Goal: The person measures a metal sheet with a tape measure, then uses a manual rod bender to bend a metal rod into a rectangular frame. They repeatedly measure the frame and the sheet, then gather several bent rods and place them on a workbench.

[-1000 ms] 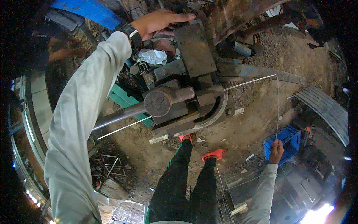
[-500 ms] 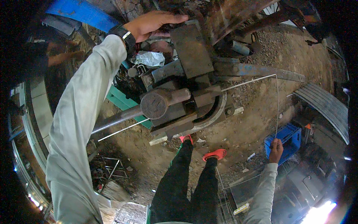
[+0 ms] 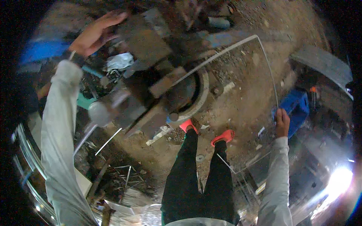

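Note:
A thin pale metal rod (image 3: 220, 54) runs through a heavy steel bench vise (image 3: 167, 81) and sticks out at its lower left. Beyond the vise it bends sharply at the far right, then comes back toward me. My right hand (image 3: 282, 122) is closed around this near end. Held up at the far left, my left hand (image 3: 96, 34) has its fingers stretched and holds nothing; it is beside the vise's flat steel block (image 3: 145, 41), seemingly apart from it, though blur blurs the gap. A round metal head (image 3: 100, 113) with a bar through it is at the vise's left.
On the right, a blue plastic crate (image 3: 298, 111) stands behind my right hand, near a corrugated metal sheet (image 3: 320, 67). My feet in red slippers (image 3: 223, 137) are on the dirt floor. Scrap and a crumpled silvery wrapper (image 3: 120, 61) lie around the vise.
The whole view has shifted, with the vise now farther left. My left hand has come off the steel block it was touching. My right hand still grips the rod's end.

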### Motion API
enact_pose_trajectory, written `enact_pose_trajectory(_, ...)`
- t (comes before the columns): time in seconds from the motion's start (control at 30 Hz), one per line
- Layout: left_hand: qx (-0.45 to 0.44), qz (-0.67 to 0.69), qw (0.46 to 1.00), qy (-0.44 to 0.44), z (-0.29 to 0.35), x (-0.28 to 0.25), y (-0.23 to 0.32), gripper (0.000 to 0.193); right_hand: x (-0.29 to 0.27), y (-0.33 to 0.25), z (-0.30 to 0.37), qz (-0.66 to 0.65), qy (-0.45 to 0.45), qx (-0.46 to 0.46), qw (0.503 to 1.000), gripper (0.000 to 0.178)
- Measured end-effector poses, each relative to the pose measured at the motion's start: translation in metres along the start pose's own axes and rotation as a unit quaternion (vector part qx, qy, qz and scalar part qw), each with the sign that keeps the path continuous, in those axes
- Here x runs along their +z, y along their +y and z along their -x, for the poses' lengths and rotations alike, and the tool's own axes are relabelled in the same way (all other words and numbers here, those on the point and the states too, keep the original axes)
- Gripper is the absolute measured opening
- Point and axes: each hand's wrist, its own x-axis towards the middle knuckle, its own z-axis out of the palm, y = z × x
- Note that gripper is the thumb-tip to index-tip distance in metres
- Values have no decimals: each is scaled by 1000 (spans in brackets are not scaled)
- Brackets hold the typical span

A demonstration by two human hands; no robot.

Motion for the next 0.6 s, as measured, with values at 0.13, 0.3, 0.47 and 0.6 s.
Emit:
enact_pose_trajectory(0.13, -37, 47, 998, 28, -9, -12, -13, 60, 5, 19, -1, -2, 26, -4, 1000, 30)
enact_pose_trajectory(0.3, -39, 3, 998, 58, -12, -1, -11, 60, -1, 21, -1, 15, 26, -5, 1000, 30)
enact_pose_trajectory(0.47, -49, 0, 997, 66, -11, -5, -10, 60, -1, 0, -1, 10, 29, -16, 999, 33)
enact_pose_trajectory(0.6, -60, 22, 995, 81, -8, 1, -8, 59, 3, 3, -4, 21, 27, -20, 999, 33)
